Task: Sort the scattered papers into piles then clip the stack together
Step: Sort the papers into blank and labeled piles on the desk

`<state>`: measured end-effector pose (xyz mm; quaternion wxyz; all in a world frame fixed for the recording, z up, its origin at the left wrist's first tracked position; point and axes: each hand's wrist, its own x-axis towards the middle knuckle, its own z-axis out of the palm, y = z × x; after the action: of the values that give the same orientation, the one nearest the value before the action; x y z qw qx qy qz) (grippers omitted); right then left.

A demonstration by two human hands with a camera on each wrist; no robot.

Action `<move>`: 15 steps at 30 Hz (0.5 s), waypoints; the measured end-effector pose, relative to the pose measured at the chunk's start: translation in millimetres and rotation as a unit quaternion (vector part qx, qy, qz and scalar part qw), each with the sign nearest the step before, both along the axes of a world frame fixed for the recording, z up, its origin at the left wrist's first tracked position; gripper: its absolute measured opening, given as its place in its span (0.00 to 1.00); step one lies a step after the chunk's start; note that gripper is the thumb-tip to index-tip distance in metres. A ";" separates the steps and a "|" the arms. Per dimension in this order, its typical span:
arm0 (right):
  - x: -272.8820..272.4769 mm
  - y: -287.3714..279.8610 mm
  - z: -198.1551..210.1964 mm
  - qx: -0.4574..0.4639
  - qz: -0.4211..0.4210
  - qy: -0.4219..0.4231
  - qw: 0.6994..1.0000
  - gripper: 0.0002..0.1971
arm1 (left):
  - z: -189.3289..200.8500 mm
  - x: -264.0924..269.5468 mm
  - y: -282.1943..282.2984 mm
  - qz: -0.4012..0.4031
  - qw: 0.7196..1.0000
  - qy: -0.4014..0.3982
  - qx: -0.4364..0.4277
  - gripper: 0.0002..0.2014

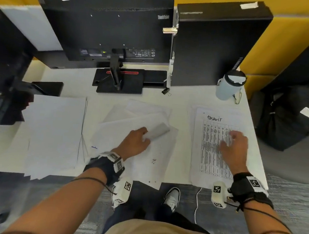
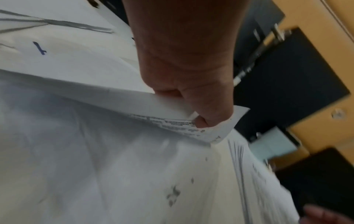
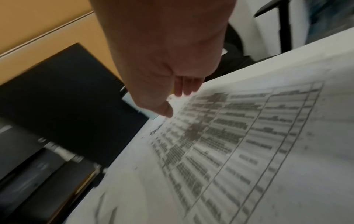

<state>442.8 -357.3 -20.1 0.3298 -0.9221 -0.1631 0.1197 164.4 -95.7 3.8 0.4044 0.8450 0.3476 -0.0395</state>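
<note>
Three groups of paper lie on the white desk. A neat blank pile is at the left, loose scattered sheets are in the middle, and a pile topped by a printed table sheet is at the right. My left hand pinches the curled corner of a sheet from the middle heap, lifting it. My right hand hovers just over the table sheet with fingers straight and relaxed, holding nothing. A black binder clip lies by the monitor base.
A black monitor on its stand and a black computer tower line the back of the desk. A pale bottle stands at the back right. A dark bag sits on the floor beyond the right edge.
</note>
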 end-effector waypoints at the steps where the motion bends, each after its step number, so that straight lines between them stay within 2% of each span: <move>1: -10.1 9.7 -0.7 0.015 0.050 0.025 0.998 0.20 | 7.2 -0.8 7.2 0.022 1.000 -0.011 -0.011 0.07; 3: -34.8 32.9 -2.8 0.029 0.128 0.087 0.988 0.17 | 18.7 -6.0 21.0 0.064 0.997 -0.036 -0.020 0.07; 6: -72.7 70.2 -13.2 0.024 0.201 0.139 0.969 0.24 | 25.7 -19.7 39.1 0.127 0.988 -0.074 -0.041 0.08; 9: -98.0 101.6 -21.6 -0.022 0.243 0.129 0.961 0.39 | 29.4 -34.2 50.5 0.195 0.969 -0.129 -0.083 0.10; 11: -107.0 118.5 -24.2 -0.082 0.256 0.090 0.959 0.49 | 32.2 -43.8 54.3 0.235 0.954 -0.154 -0.105 0.09; 15: -111.9 135.6 -31.3 -0.141 0.256 0.051 0.955 0.52 | 34.3 -62.6 59.8 0.274 0.938 -0.173 -0.121 0.10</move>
<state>330.8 -221.7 -51.4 0.1626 -0.8794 -0.3578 0.2686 101.8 -35.9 38.1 0.5528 0.6552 0.4830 0.1784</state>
